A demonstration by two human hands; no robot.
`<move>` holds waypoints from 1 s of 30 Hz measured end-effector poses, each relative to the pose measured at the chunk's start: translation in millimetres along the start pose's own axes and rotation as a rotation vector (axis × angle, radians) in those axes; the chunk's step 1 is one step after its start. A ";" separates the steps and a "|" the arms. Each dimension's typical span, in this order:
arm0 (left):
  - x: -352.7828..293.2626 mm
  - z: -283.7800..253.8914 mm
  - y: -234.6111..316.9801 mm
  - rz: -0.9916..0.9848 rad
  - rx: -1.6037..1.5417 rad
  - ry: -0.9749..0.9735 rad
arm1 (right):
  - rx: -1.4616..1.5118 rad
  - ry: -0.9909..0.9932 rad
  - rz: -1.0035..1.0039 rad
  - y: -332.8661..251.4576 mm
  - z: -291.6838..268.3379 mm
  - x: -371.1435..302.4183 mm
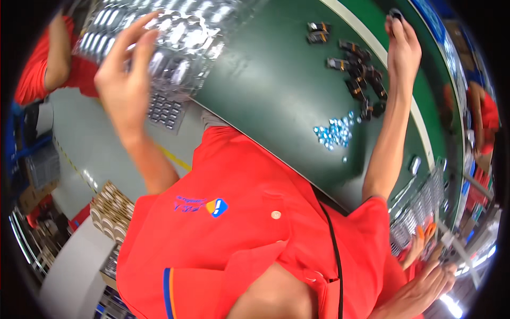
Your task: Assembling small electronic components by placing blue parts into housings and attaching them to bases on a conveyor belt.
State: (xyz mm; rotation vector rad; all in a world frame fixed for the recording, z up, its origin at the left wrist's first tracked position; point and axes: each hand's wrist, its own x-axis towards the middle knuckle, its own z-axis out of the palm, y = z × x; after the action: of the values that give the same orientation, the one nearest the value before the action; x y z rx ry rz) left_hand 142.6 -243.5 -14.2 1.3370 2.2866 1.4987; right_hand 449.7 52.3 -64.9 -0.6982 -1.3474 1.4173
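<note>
My left hand (127,80), slightly blurred, is raised over the near left edge of a clear plastic tray (210,50). Its thumb and forefinger are apart, and nothing shows between them. Rows of shiny silver parts (103,40) sit in the tray's pockets. Over at the far right, my right hand (404,50) pinches a small dark part with a silvery edge (396,14) at the fingertips; its exact kind is too small to tell. Left of my right forearm lies a loose group of small black parts with orange marks (357,69). Nearer me is a scatter of tiny shiny blue pieces (334,133).
The green table (255,80) has a pale strip (422,125) running along its right side. Another clear tray (417,207) lies at the near right, close to a co-worker's hands (419,292). A red-sleeved person's arm (57,53) is at the far left. Stacked cartons (112,210) stand lower left.
</note>
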 end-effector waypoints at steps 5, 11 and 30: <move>2.8 -28.3 -37.7 -0.134 0.495 -0.239 | -0.916 0.042 -0.462 57.0 -57.9 67.9; 0.8 -28.4 -45.0 -0.115 0.584 -0.228 | -1.524 -0.179 -0.484 4.9 -42.6 -2.0; -0.5 173.7 55.8 -0.190 -0.770 -0.820 | -1.114 0.536 0.395 -19.9 22.7 -194.1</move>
State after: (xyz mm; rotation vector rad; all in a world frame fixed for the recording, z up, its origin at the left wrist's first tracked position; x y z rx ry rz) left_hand 264.7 -115.8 -59.6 1.1306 1.1254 1.2207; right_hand 496.0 -137.5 -85.3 -1.9887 -1.5244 0.5341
